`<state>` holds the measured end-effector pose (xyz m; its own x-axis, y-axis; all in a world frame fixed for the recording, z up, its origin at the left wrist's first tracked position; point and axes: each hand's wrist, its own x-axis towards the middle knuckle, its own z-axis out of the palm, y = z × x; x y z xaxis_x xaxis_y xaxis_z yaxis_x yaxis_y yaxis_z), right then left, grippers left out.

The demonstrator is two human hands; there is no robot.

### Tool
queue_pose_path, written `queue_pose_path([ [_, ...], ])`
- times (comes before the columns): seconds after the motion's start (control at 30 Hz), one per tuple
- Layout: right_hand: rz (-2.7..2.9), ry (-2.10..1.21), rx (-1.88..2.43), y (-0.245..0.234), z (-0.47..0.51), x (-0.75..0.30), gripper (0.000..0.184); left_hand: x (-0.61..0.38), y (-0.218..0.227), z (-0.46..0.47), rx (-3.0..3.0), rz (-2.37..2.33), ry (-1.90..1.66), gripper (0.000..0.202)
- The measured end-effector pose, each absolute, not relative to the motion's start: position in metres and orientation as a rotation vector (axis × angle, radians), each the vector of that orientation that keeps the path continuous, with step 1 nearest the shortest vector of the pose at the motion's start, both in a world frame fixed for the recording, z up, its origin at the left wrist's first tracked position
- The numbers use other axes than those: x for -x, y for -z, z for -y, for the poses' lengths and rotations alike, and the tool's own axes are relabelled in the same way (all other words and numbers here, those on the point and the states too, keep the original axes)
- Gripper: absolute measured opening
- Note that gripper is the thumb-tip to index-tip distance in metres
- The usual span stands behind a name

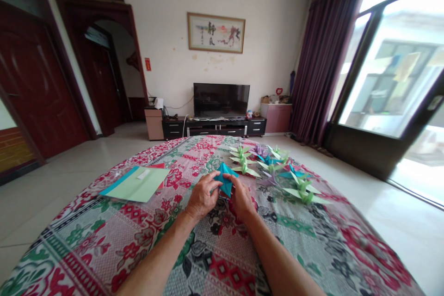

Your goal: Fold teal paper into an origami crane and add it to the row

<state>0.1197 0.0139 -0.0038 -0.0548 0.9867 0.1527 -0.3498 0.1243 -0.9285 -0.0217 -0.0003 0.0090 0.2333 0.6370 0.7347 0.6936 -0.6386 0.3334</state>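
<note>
Between my two hands is a folded piece of blue paper [226,184], raised a little over the table and pointed at its corners. My left hand [204,194] pinches its left side with thumb and fingers. On the opposite side my right hand [243,194] grips the paper, its thumb lying across the upper face. Part of the fold is hidden behind my fingers. Just beyond and to the right stand several folded paper cranes, among them a green crane [243,165], a purple crane [270,178] and a blue crane [291,173].
A stack of coloured paper sheets [138,185], green on top with blue and red beneath, lies to the left with a small white scrap [142,174] on it. A floral tablecloth [156,245] covers the round table. Past it stands a television [221,100] on a low black cabinet [175,128].
</note>
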Motion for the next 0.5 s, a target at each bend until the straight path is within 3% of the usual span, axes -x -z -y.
queue_pose_path([
  [0.5,1.028,-1.352,0.777,0.0004,-0.0115,-0.1184,0.035,0.0232,-0.0124,0.0021,2.486,1.258,1.373,0.039],
])
